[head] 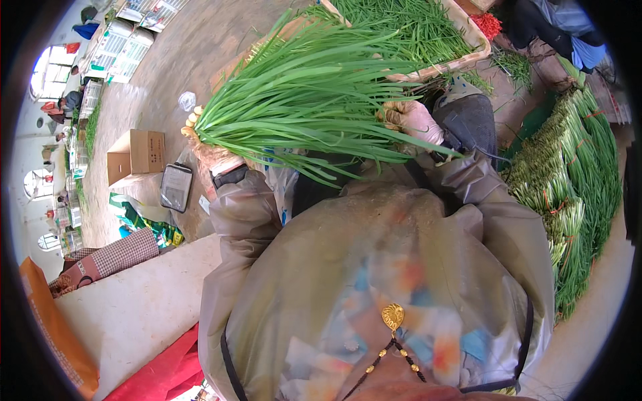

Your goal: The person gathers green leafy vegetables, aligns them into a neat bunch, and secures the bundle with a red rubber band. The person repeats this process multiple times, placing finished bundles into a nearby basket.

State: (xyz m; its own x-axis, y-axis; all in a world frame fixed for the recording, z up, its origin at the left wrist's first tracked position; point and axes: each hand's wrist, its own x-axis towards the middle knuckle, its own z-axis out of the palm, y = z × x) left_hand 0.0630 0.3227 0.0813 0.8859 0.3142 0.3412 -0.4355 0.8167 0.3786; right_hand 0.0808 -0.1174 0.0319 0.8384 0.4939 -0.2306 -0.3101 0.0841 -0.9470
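A large loose bunch of long green leaves (306, 95), which look like garlic chives, fans out before me. My left hand (210, 148) grips the bunch at its left side, the fingers curled around it. The leaf tips spread to the right, towards my right hand (414, 123), which wears a pale, stained glove. Its fingers curl beside the tips and are partly hidden by leaves, so whether they hold anything is unclear. Behind the bunch stands a pale plastic crate (479, 55) with more cut green leaves (416, 35) in it.
Stacked chive bundles (567, 200) tied with red bands lie at my right. On the left floor are a cardboard box (148, 153), a dark-rimmed case (176, 187) and crumpled plastic (187, 101). A person (556, 30) sits at the upper right; red ties (486, 26) lie nearby.
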